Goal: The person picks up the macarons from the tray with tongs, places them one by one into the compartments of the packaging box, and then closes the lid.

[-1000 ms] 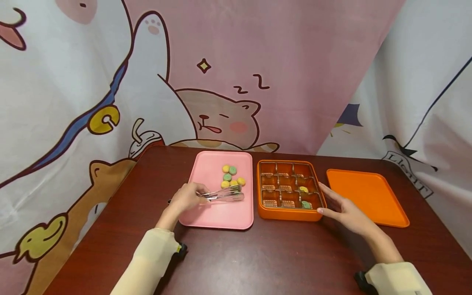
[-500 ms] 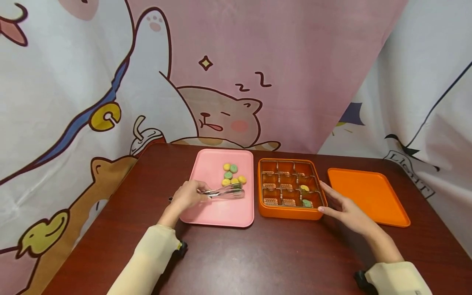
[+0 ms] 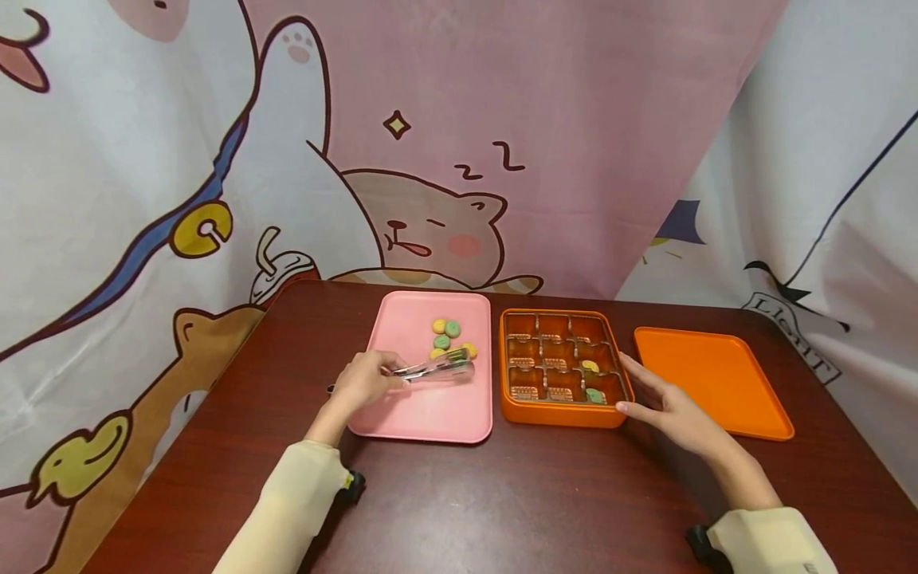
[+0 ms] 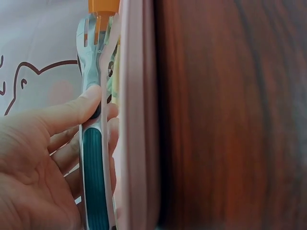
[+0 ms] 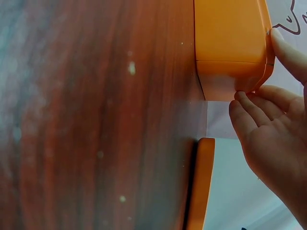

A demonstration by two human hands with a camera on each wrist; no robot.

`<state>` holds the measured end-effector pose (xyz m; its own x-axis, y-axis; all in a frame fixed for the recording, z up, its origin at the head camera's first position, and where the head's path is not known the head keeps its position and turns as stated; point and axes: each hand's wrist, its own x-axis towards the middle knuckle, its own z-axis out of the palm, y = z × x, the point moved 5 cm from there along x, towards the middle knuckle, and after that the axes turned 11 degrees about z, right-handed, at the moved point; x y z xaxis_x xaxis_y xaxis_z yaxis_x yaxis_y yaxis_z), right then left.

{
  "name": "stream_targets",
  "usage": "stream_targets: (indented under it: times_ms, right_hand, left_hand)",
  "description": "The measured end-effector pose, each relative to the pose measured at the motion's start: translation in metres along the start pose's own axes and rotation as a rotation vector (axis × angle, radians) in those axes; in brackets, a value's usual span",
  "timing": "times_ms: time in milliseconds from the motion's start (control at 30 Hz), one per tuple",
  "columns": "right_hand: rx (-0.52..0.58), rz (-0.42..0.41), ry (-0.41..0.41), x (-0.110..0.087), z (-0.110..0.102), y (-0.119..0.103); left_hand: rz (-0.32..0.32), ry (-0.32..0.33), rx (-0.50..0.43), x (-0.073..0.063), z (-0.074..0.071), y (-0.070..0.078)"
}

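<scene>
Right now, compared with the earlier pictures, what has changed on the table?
The tongs, held in the left hand, have moved slightly away from the person; in the head view their ends now cover more of the yellow pieces on the pink tray. Nothing was newly grasped or let go. The right hand stays against the orange box, whose two pieces look unmoved.

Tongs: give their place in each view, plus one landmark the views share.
Head: the tongs are below and left of centre, in the left hand, over the pink tray.
Left wrist: the tongs run nearly top to bottom, left of centre.
Right wrist: not in it.
Shared landmark: the dark wood table, low in the head view, right in the left wrist view, left in the right wrist view.
</scene>
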<state>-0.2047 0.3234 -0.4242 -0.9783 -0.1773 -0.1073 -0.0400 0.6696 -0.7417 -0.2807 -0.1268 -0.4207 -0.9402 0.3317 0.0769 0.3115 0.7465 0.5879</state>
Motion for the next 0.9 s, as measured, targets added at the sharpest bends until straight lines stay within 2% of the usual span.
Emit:
stream_targets:
  times_ms: [367, 500, 667, 900]
  right_hand:
    - [-0.01, 0.005, 0.002, -0.001, -0.002, -0.001]
    - [-0.009, 0.002, 0.002, 0.0, -0.001, 0.0]
    - [-0.013, 0.007, 0.001, 0.001, 0.0, 0.001]
    - [-0.027, 0.001, 0.008, -0.002, -0.003, -0.003]
  left_hand:
    - [0.005, 0.044, -0.068, 0.003, -0.003, 0.006]
    - [0.024, 0.067, -0.084, 0.004, -0.005, 0.01]
    - [0.066, 0.091, -0.095, 0.009, -0.01, 0.018]
    - [0.063, 0.085, -0.129, 0.021, -0.011, 0.037]
